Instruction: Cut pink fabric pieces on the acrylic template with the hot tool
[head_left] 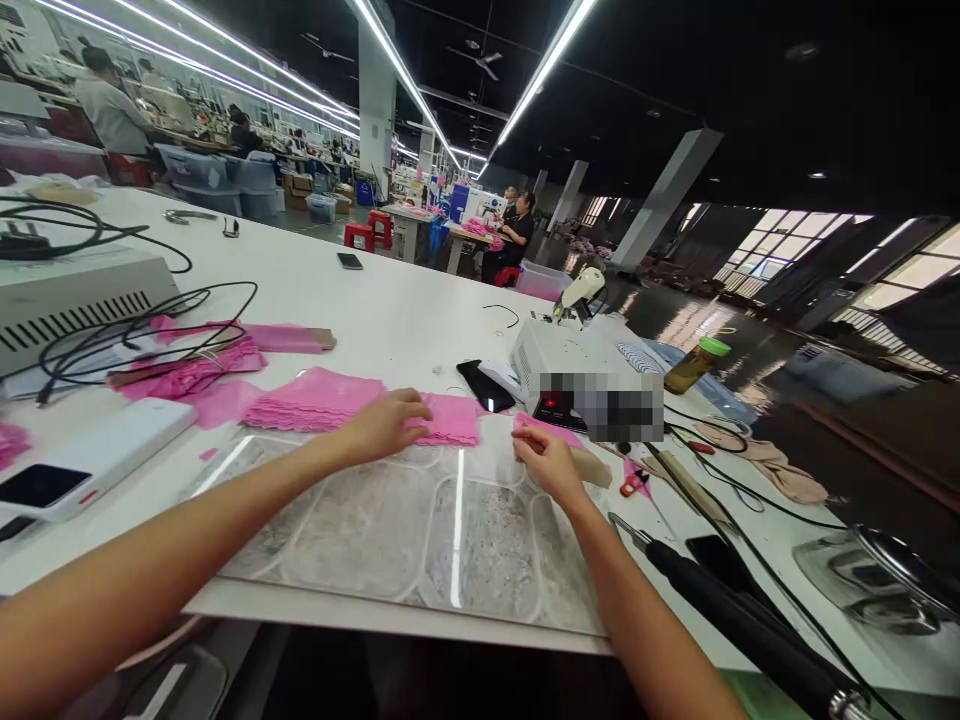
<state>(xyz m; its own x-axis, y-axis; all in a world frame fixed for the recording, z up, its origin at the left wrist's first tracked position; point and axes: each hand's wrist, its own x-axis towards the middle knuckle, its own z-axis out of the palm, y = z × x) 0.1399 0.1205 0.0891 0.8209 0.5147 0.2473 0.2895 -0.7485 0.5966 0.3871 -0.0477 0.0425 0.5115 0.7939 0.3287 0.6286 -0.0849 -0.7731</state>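
My left hand (386, 425) rests on a row of pink fabric pieces (319, 397), thumb apart from the bent fingers; I see nothing gripped in it. A further pink stack (455, 420) lies just beyond its fingertips. On the other side of a pale gap, my right hand (551, 462) is closed, thumb and fingertips pressed together; what they pinch, if anything, is too small to make out. Behind this hand lie a pink strip (551, 430) and a tan cardboard piece (592, 467). Below both hands is a clear, shiny sheet (360, 530) with rounded panel outlines.
A pale machine box (574, 355) and a black phone-like item (486, 385) stand beyond my right hand. Red-handled snips (634, 483), cables, a bottle (697, 365) and a black rod (720, 600) lie right. Left are a white device (112, 460) and tangled cables (150, 330).
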